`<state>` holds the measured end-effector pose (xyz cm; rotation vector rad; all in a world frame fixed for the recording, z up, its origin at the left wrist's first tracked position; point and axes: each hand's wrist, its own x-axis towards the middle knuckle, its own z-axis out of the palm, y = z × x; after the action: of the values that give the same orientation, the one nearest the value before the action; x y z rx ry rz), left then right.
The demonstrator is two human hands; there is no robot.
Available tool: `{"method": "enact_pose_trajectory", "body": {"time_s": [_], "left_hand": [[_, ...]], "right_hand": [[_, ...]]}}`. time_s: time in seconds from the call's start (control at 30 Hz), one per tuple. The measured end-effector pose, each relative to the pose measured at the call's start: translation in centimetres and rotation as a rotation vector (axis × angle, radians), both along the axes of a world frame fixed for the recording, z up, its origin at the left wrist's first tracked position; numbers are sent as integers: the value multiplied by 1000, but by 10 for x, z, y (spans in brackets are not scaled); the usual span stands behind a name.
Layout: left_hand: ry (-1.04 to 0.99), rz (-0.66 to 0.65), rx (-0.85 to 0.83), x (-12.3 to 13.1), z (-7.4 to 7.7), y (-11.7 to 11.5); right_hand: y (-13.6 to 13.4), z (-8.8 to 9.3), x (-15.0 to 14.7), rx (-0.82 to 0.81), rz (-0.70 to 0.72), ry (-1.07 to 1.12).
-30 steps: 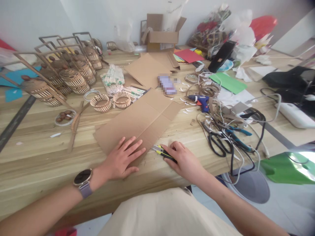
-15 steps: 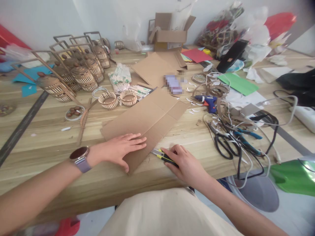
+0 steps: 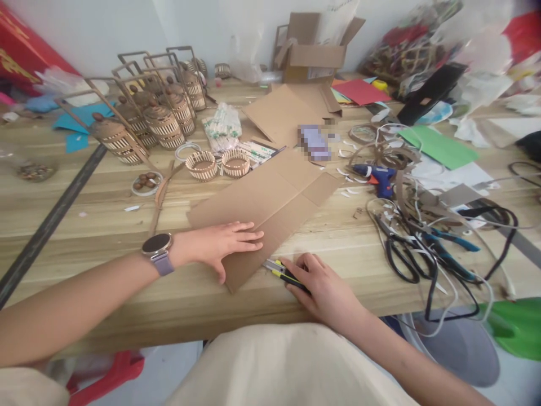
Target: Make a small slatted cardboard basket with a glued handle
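Note:
A flattened brown cardboard sheet (image 3: 270, 197) lies on the wooden table (image 3: 84, 225), one corner near the front edge. My left hand (image 3: 222, 245), a watch on its wrist, rests flat on the sheet's near end, fingers stretched toward the right. My right hand (image 3: 319, 282) is closed round a yellow and black utility knife (image 3: 279, 270). The knife's tip points left at the cardboard's near edge, just beside the left hand's fingertips.
Several small wooden slat baskets with frames (image 3: 147, 115) stand at the back left. Two slat rings (image 3: 220, 163) lie behind the sheet. A blue glue gun (image 3: 378, 175), black scissors (image 3: 401, 254), pliers and cables crowd the right. An open box (image 3: 315, 53) is at the back.
The view has swung left, shifting everything rightward in the picture. My left hand's fingers have drawn together and turned to point right along the sheet. The right hand still holds the knife at the edge.

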<state>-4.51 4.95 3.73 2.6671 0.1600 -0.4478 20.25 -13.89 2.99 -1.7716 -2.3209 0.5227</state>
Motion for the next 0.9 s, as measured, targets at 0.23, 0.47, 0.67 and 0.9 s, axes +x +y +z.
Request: {"method": "enact_pose_trajectory", "body": {"time_s": [0.23, 0.47, 0.67, 0.9], "left_hand": [[9, 7, -77, 3, 6, 5], [-21, 45, -31, 6, 14, -2], [-6, 61, -19, 7, 13, -2], [-32, 61, -54, 6, 7, 0]], "right_hand": [[-6, -2, -6, -37, 80, 36], [0, -8, -12, -26, 174, 63], [3, -11, -17, 4, 240, 20], [7, -10, -22, 13, 326, 9]]}}
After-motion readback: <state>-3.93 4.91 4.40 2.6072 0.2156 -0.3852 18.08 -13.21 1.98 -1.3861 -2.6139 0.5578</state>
